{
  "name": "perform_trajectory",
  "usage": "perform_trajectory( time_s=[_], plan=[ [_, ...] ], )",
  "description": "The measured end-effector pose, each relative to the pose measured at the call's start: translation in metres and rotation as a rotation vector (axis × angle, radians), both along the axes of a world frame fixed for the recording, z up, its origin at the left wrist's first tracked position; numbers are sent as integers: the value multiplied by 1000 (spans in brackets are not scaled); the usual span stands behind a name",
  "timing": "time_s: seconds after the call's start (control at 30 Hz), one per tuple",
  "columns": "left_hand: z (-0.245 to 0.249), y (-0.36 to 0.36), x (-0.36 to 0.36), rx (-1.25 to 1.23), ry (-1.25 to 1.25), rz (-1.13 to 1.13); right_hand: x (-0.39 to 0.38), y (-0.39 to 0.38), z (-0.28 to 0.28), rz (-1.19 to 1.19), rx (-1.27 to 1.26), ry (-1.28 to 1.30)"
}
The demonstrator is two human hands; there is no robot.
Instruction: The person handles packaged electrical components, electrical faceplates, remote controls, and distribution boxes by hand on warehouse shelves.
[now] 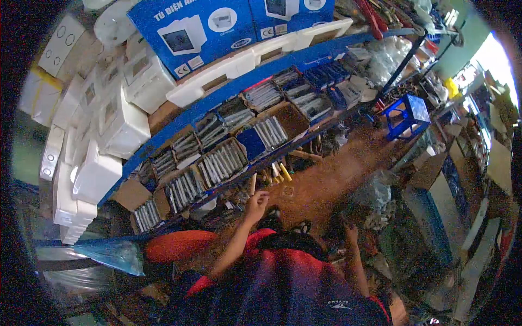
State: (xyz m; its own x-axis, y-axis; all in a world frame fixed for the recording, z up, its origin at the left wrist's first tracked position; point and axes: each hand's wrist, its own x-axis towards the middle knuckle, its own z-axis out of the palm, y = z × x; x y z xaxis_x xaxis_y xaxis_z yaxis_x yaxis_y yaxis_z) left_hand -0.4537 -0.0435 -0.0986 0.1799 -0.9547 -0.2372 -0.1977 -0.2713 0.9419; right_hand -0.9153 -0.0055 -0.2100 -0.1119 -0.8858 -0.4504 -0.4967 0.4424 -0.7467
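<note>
My left hand (256, 206) is raised near the front edge of the lower shelf, its fingers curled. A pale, wood-coloured stick (253, 183) rises from the fingers; its lower end is hidden in them. Several yellow handles (283, 173) lie just beyond this hand, below the shelf. My right hand (352, 233) hangs lower at my other side, in shadow. Its fingers blur into the dark clutter, and I cannot make out whether it holds anything. Nearest the left hand on the shelf are cardboard boxes (222, 163) packed with upright, plastic-wrapped pieces.
White plastic boxes (122, 122) are stacked at left. Blue printed cartons (190, 38) stand above the shelf's blue edge (157, 133). A blue plastic stool (410, 117) is on the brown floor (321, 185). Opened cardboard (429, 171) and clear plastic bags (375, 193) crowd the right.
</note>
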Motion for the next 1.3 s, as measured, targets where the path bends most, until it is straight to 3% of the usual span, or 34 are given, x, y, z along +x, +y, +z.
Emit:
perform_trajectory(
  time_s=[0.07, 0.1, 0.2, 0.3, 0.4, 0.5, 0.63, 0.73, 0.77, 0.87, 0.97, 1.1, 1.13, 1.3],
  plan=[
    [6, -19, 6, -75, -7, 15, -40, 31, -98, 15, -109, 305],
    [6, -31, 11, -43, 15, 36, -79, 67, -197, 9, -244, 580],
    [13, -82, 29, -70, -15, 6, -43, 82, -106, -168, 135, 510],
    [23, -143, 40, -203, 6, -57, -18, 114, -86, -263, 293, 528],
    [30, -199, 40, -187, -104, -100, 15, 133, -87, -335, 393, 519],
    [32, -241, 16, -255, 5, -205, 39, 140, -91, -390, 440, 497],
    [61, -284, -21, -195, -241, -361, 60, 131, -87, -447, 471, 469],
    [-2, -343, -36, -383, -279, -380, 67, 117, -80, -471, 484, 458],
    [8, -356, -47, -483, -347, -397, 66, 113, -82, -476, 488, 454],
    [34, -406, -75, -153, -338, -485, 58, 98, -80, -478, 502, 455],
    [52, -426, -99, 48, -592, -492, 40, 78, -79, -463, 508, 465],
    [-53, -442, -94, -62, -852, -494, 9, 34, -75, -423, 499, 476],
    [2, -429, -107, 78, -872, -489, 1, 21, -75, -408, 496, 477],
    [-29, -422, -99, -4, -857, -339, -39, -48, -80, -310, 433, 480]
  ],
)
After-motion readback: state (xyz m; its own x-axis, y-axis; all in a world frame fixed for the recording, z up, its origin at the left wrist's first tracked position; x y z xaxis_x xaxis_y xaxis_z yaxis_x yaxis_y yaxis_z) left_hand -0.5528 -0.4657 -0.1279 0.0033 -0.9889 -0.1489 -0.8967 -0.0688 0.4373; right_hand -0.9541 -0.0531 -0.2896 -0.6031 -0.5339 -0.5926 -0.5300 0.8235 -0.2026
